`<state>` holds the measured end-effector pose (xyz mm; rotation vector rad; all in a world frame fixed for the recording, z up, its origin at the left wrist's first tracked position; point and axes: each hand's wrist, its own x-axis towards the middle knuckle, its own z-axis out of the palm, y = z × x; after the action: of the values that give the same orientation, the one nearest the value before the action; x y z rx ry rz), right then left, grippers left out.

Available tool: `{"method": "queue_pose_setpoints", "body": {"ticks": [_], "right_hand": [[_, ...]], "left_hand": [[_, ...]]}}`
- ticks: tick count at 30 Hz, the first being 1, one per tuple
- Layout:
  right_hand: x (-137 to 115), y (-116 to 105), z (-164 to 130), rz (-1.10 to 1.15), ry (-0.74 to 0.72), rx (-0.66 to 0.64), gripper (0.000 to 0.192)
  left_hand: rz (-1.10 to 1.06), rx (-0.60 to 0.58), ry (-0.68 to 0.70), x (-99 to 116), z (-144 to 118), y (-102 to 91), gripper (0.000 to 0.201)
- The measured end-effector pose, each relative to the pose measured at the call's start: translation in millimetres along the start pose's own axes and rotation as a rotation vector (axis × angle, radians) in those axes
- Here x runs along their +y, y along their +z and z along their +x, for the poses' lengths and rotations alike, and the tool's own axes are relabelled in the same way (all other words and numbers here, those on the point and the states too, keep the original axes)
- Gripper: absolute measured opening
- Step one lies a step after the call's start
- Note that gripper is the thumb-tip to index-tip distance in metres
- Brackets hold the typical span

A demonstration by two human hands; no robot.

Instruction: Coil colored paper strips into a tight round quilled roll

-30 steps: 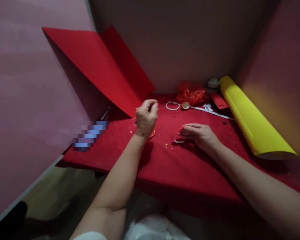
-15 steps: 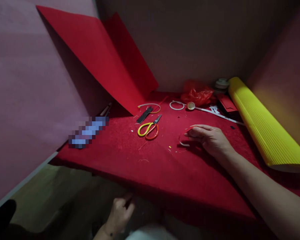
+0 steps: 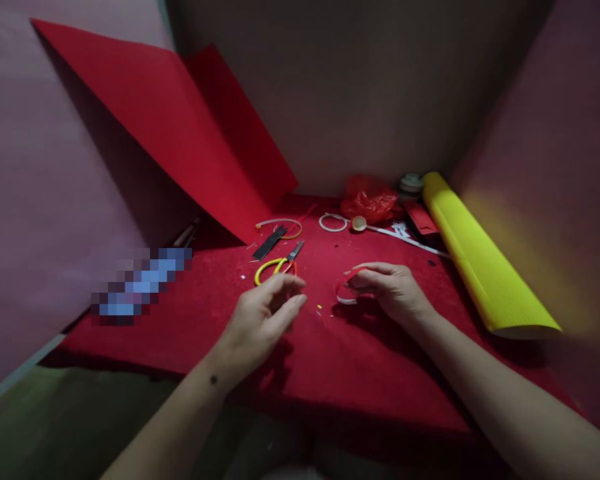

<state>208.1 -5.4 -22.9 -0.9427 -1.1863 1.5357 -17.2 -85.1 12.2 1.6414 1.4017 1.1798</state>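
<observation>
My right hand (image 3: pixel 393 287) pinches a curled, ribbed red paper strip (image 3: pixel 356 274) above the table. The strip's loop hangs left of the fingers, and a white end (image 3: pixel 347 301) shows at its bottom. To the left, my left hand (image 3: pixel 267 317) is raised over the cloth with thumb and fingers slightly apart and nothing visible between them. Just beyond it lie scissors (image 3: pixel 266 269) with one yellow and one orange handle, the orange one partly covered by my fingers. A black strip (image 3: pixel 269 244) rests behind the scissors.
Red cloth (image 3: pixel 190 333) covers the table. A large red sheet (image 3: pixel 155 127) leans at the left wall. A yellow corrugated roll (image 3: pixel 485 260) lies at right. Behind are a white ring (image 3: pixel 333 223), a tape roll (image 3: pixel 359 223), a red plastic bag (image 3: pixel 369 199) and a long white strip (image 3: pixel 410 241).
My left hand has risen from below the table edge to over the cloth, near the scissors. My right hand still holds the red strip. The view has shifted to the right.
</observation>
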Motion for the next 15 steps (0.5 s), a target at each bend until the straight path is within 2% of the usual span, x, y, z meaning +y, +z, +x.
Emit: {"method": "queue_pose_setpoints", "body": {"ticks": [2, 7, 11, 15], "right_hand": [[0, 0, 0, -0.004, -0.025, -0.017, 0.016], [-3, 0, 2, -0.04, -0.137, 0.008, 0.014], [-5, 0, 3, -0.093, -0.216, 0.03, 0.011], [-4, 1, 3, -0.065, -0.205, 0.014, 0.01]], "left_hand": [[-0.055, -0.08, 0.022, 10, 27, 11.9, 0.022], [-0.323, -0.338, -0.26, 20, 71, 40.5, 0.038], [-0.459, -0.522, -0.344, 9, 84, 53.6, 0.025], [-0.472, -0.545, -0.338, -1, 87, 59.0, 0.028]]}}
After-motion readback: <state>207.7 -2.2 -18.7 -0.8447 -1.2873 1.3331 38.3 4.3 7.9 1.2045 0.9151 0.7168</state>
